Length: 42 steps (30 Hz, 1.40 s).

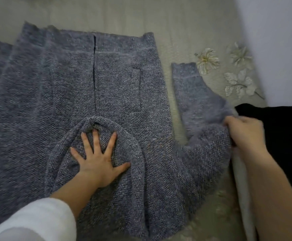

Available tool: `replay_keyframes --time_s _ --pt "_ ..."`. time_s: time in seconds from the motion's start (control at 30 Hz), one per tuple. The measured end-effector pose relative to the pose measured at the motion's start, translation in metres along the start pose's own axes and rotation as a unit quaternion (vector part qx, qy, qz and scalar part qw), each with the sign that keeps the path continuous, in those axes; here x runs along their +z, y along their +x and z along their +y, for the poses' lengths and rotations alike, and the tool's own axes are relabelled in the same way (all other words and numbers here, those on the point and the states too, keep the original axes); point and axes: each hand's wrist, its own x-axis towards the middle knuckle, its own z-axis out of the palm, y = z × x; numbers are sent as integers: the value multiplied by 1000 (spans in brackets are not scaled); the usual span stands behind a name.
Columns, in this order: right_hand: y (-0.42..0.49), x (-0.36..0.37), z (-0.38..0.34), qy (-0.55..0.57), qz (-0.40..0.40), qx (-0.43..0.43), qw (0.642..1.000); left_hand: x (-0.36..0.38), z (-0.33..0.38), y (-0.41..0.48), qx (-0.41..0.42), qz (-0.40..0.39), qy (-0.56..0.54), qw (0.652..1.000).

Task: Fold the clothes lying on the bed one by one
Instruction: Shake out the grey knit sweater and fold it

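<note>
Right now the grey knit cardigan [72, 84] lies spread flat on the bed cover [176, 23], centre-left, w/ its hem at the far end. My L hand [98, 159] presses flat on the neck part, near centre, fingers straight & spread wide. My R hand [244, 133], a bit blurred, grips the right sleeve [197, 94] at its bend, fingers curled round the knit; the cuff points far. A black garment [281, 129] lies just beside that hand. Embroidered flowers [208, 60] sit far right.

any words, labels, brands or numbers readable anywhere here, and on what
None can be read.
The grey knit cardigan shows no tag or label.
The bedspread bears only embroidered flowers.
The black cloth shows no print that can be made out.
</note>
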Motion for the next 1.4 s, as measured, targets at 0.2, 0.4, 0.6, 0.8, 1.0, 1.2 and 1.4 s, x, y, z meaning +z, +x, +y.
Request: replay_keyframes --time_s 0.2,0.4,0.6,0.8,1.0,1.2,1.4 --pt "-73 59 -55 -70 -174 -349 918 3 -1 3 -4 10 -6 1000" --pt "-57 77 -24 -60 -222 -206 951 8 -2 6 8 37 -17 999" --pt "-58 102 -18 10 -216 2 976 6 0 4 10 35 -16 999" --pt "-73 81 -29 68 -236 -91 965 -49 -8 -18 33 -10 -177 984" --pt "-117 85 6 -122 -350 -266 890 -118 23 -17 65 295 -361 882" --pt "-144 102 42 -346 -240 -359 833 -112 100 24 219 193 -204 935" --pt "-130 90 53 -247 -241 -380 858 -102 129 44 136 233 16 963"
